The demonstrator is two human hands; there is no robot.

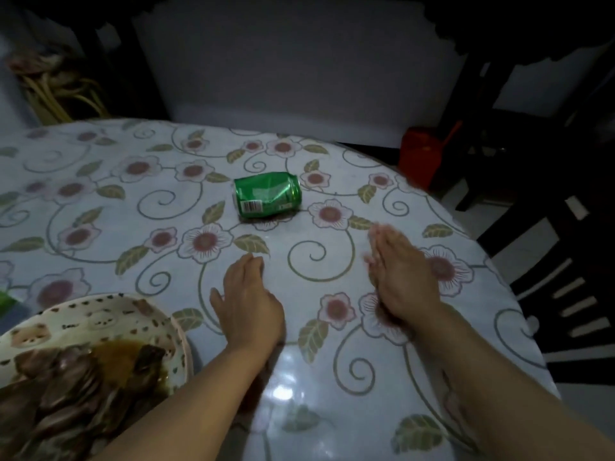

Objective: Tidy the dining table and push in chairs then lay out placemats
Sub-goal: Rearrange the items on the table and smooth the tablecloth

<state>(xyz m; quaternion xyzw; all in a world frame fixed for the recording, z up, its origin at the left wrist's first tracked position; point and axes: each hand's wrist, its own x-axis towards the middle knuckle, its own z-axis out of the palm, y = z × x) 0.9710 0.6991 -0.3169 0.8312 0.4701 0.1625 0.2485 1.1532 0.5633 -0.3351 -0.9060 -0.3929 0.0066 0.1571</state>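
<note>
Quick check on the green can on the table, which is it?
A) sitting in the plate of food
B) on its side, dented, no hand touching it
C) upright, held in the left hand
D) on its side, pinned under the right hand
B: the green can lies on its side with a dented wall, on the floral tablecloth, beyond both the left hand and the right hand, apart from each.

Dim indoor light; a white glare patch shines on the glossy flowered plastic tablecloth [286,392] near the bottom; the right hand [396,277] is motion-blurred at its fingertips; corners fall dark, edges curve with wide-angle distortion.
</note>
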